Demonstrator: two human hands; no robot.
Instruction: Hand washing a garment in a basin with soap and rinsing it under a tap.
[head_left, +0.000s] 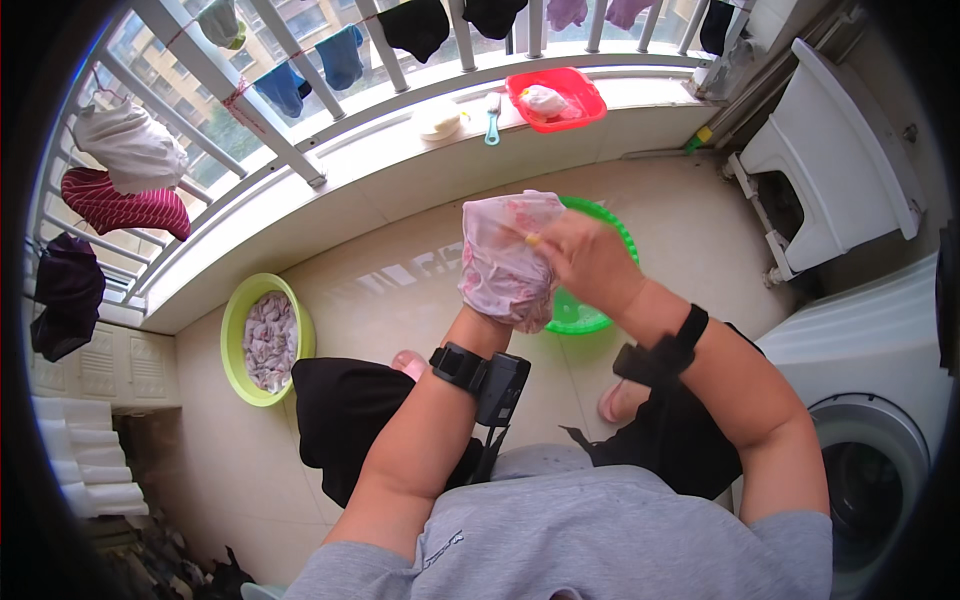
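Note:
A pale pink cloth garment with a reddish floral print (502, 262) covers my left hand (486, 324), leaving only the wrist end bare. The left fingers are hidden beneath the fabric. At the garment's right side is my right hand (600, 259), blurred, its fingers bent and overlapping the cloth. A small yellow spot shows by those fingers; what it is, I cannot make out. Below and behind the right hand a bright green plastic basin (581, 322) rests on the tiled floor, partly hidden by the hand and garment.
A lime-green basin (306, 337) of wet, crumpled laundry (268, 341) stands left. On the ledge are a red basin (592, 116) with white cloth, a blue-handled brush (492, 127) and a soap-like pale block (441, 124). A front-loading washing machine (870, 337) is at right. Clothes hang along the railing (300, 165).

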